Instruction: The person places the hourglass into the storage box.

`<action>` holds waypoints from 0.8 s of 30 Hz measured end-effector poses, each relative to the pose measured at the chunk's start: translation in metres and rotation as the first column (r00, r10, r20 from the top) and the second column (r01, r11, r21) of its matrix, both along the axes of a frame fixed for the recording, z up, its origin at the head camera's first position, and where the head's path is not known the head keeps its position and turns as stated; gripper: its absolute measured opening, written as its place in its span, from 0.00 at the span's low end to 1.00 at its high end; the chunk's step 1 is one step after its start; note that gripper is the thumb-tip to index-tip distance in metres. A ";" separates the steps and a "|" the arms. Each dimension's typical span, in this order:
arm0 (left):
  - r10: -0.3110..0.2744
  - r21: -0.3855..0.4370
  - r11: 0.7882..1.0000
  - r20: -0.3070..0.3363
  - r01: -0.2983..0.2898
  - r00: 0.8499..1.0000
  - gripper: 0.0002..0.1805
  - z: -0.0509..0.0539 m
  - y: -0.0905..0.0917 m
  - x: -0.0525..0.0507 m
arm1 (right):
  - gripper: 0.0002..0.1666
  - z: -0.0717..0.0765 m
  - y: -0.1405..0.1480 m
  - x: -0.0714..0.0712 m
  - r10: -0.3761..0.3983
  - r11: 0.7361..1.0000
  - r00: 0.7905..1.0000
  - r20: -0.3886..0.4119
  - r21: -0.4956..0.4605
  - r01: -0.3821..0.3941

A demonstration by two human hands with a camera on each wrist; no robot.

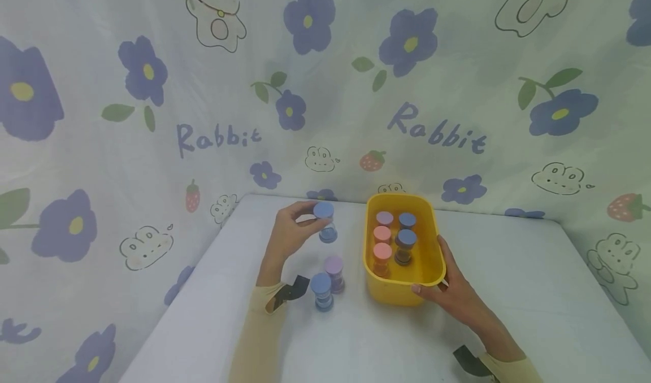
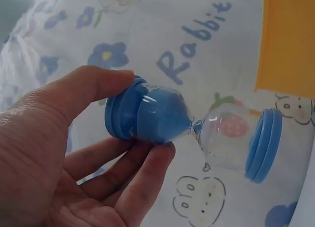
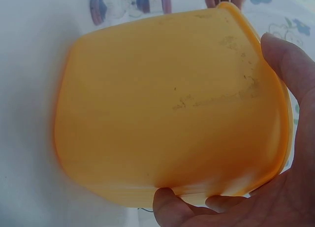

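Observation:
My left hand (image 1: 293, 230) pinches a blue hourglass (image 2: 165, 113) by one capped end, thumb on one side and fingertips on the other. Blue sand sits in the bulb by my fingers. In the head view this hourglass is upright, left of a yellow bin (image 1: 399, 292). My right hand (image 1: 454, 290) grips the bin at its near right corner, with the thumb at the rim and the fingers along the side. Inside the bin stand several hourglasses, among them a purple one (image 1: 385, 219), a pink one (image 1: 382, 253) and a dark blue one (image 1: 406, 239).
On the white table (image 1: 508, 270), a purple-capped hourglass (image 1: 334, 265) and a light blue hourglass (image 1: 321, 284) stand close together, left of the bin and near my left wrist. A curtain (image 1: 325, 89) printed with flowers and rabbits hangs behind the table.

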State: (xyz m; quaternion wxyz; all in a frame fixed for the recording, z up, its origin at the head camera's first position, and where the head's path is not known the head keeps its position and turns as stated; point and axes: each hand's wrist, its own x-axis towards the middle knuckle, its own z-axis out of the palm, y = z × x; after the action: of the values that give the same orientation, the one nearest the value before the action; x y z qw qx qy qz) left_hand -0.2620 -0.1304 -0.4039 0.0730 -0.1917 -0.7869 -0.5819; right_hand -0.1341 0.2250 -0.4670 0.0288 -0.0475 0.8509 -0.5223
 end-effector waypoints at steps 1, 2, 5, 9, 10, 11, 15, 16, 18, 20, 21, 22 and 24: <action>-0.003 -0.001 1.000 -0.003 0.003 1.000 0.23 0.002 0.002 0.002 | 0.71 0.000 0.000 0.000 -0.001 1.000 1.000 0.001 0.001 0.001; -0.004 -0.005 1.000 -0.007 0.004 1.000 0.23 0.004 0.004 0.004 | 0.71 0.000 0.000 0.000 -0.002 1.000 1.000 0.004 -0.001 0.002; -0.018 -0.021 1.000 -0.014 0.017 1.000 0.23 0.008 0.008 0.010 | 0.71 0.001 0.000 0.001 -0.003 1.000 1.000 0.009 -0.005 0.003; -0.032 -0.027 0.999 -0.002 0.032 0.999 0.23 0.011 0.013 0.015 | 0.71 0.001 0.000 0.000 0.002 1.000 1.000 0.012 -0.015 -0.002; -0.036 -0.024 0.999 0.001 0.036 0.999 0.23 0.011 0.014 0.015 | 0.71 0.001 0.001 0.001 0.002 1.000 1.000 0.012 -0.016 -0.002; -0.039 -0.021 0.999 0.003 0.039 0.999 0.23 0.012 0.016 0.016 | 0.71 0.001 0.001 0.001 0.002 1.000 1.000 0.011 -0.019 -0.002; -0.051 -0.005 0.999 0.017 0.051 0.999 0.23 0.013 0.022 0.018 | 0.71 0.001 0.001 0.002 -0.002 1.000 1.000 0.010 -0.027 0.002; -0.052 -0.008 0.999 0.019 0.052 0.998 0.23 0.013 0.023 0.018 | 0.71 0.002 0.001 0.002 -0.003 1.000 1.000 0.012 -0.026 0.003; -0.052 -0.013 0.999 0.028 0.052 0.998 0.23 0.012 0.025 0.020 | 0.71 0.002 0.001 0.002 -0.005 1.000 1.000 0.025 -0.024 0.006; -0.045 -0.022 0.999 0.038 0.046 0.998 0.24 0.012 0.028 0.022 | 0.72 0.003 0.000 0.002 -0.011 1.000 0.999 0.044 -0.016 0.012; -0.041 -0.023 0.999 0.042 0.042 0.998 0.24 0.012 0.030 0.023 | 0.72 0.003 -0.001 0.002 -0.014 1.000 0.999 0.051 -0.015 0.014; -0.038 -0.024 0.999 0.044 0.039 0.998 0.24 0.013 0.032 0.023 | 0.72 0.003 -0.001 0.001 -0.017 1.000 0.998 0.058 -0.012 0.018; -0.036 -0.022 0.999 0.044 0.037 0.998 0.24 0.014 0.037 0.025 | 0.73 0.004 -0.001 0.001 -0.025 1.000 0.997 0.069 -0.005 0.025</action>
State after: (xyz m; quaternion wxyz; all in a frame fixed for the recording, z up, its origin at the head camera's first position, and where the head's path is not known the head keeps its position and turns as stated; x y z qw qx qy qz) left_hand -0.2373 -0.0929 -0.3896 0.0431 -0.1941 -0.7913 -0.5783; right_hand -0.1329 0.2236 -0.4627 0.0514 -0.0188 0.8484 -0.5265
